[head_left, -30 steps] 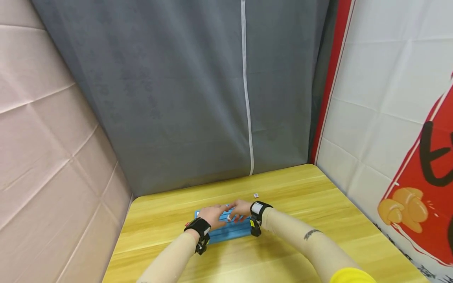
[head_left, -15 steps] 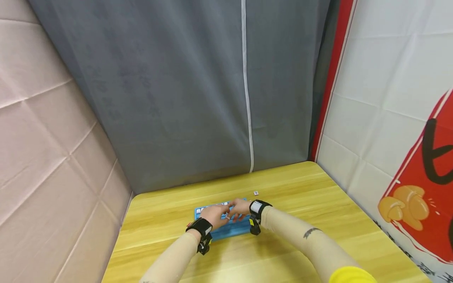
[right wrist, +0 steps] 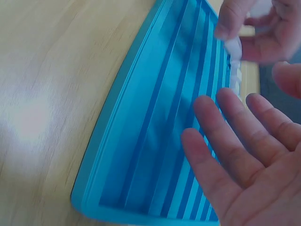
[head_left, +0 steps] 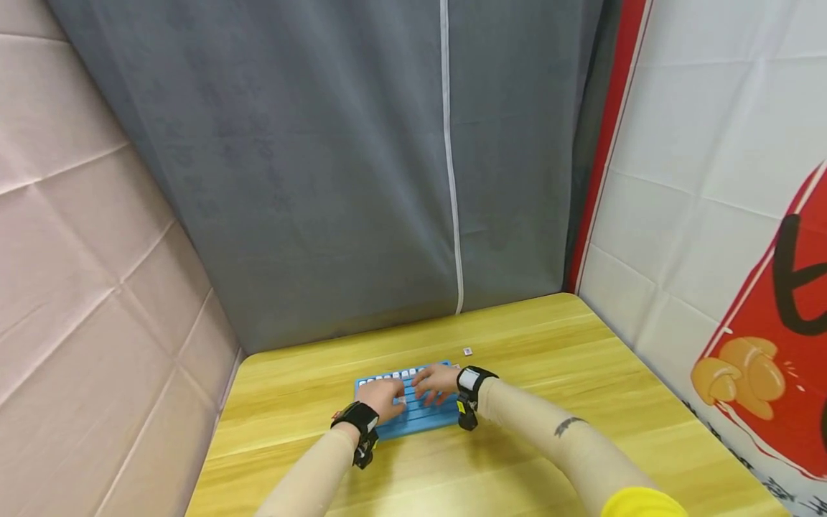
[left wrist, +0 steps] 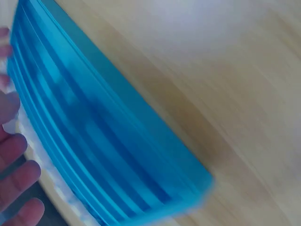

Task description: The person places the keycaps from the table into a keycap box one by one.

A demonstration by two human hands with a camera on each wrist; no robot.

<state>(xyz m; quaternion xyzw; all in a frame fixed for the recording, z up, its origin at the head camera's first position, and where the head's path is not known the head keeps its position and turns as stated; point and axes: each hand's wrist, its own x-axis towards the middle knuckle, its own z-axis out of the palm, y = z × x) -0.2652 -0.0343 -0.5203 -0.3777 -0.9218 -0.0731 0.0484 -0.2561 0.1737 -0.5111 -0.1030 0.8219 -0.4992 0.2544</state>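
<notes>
A blue ridged tray [head_left: 413,425] lies on the table, with long parallel grooves and a row of small white tiles [head_left: 396,375] along its far side. My left hand [head_left: 381,399] is over the tray's left half. Between its thumb and fingers it pinches a white tile [right wrist: 233,48], best seen in the right wrist view. My right hand [head_left: 436,380] hovers over the tray's right half, its fingers [right wrist: 207,113] spread and holding nothing. The markings on the pinched tile cannot be made out.
A single loose tile [head_left: 468,352] lies on the wooden table [head_left: 517,431] beyond the tray, to the right. Another tile edge [head_left: 456,366] shows beside my right hand. A grey curtain [head_left: 349,179] hangs behind the table, with fabric walls left and right.
My hands were together over the tray's middle at a white tile. Now they are apart: the left has moved left with the tile, and the right hand's fingers have spread.
</notes>
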